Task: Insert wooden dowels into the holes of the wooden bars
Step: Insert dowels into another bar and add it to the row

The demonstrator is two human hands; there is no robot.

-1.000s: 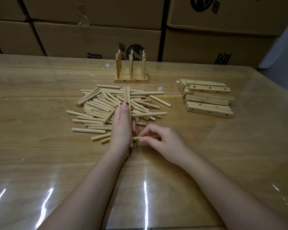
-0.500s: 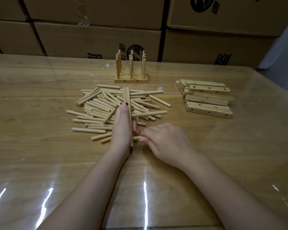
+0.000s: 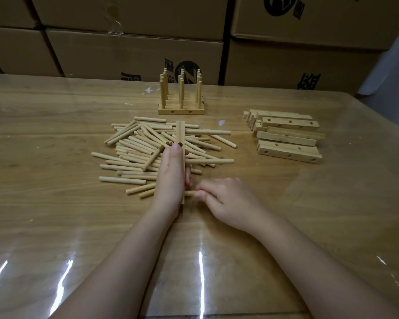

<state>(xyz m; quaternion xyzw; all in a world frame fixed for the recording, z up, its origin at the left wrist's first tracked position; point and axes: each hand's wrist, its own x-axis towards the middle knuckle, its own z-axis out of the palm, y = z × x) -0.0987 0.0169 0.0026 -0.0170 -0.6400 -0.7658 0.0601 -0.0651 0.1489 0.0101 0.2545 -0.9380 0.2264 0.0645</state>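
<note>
Left of the fingers, loose dowels point(image 3: 134, 146) heaped. Gripping a wooden bar point(image 3: 180, 132) with the left hand point(image 3: 171, 178), fingers curled round it. Pinching one dowel point(image 3: 189, 193) in the right hand point(image 3: 228, 203), tip against the bar beside the left fingertips. Well right, spare bars point(image 3: 288, 137) stacked.

Glossy wooden table point(image 3: 55, 226) carries everything here. Mid-table sprawls the pile of loose dowels point(image 3: 134, 146). Just beyond the pile stands a block of bars point(image 3: 181, 110), dowels upright in it. Right of the pile, well apart, lies a stack of drilled bars point(image 3: 288, 139). A white fleck point(image 3: 221, 122) sits just off the pile's far right edge.
</note>
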